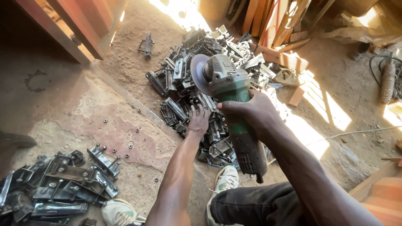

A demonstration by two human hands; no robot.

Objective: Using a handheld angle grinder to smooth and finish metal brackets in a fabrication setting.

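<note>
My right hand (251,112) grips the body of a green angle grinder (228,90), its grey disc (199,74) raised and facing left above a heap of dark metal brackets (197,62). My left hand (198,120) reaches down into that heap, its fingers spread over the brackets just below the grinder. Whether it grasps a piece is hidden by the hand itself.
A second pile of metal brackets (63,184) lies at the lower left. Loose nuts (130,145) dot the dirt floor. Wooden planks (280,56) lie behind the heap, a cable (356,133) runs at right, and my shoes (226,180) are at the bottom.
</note>
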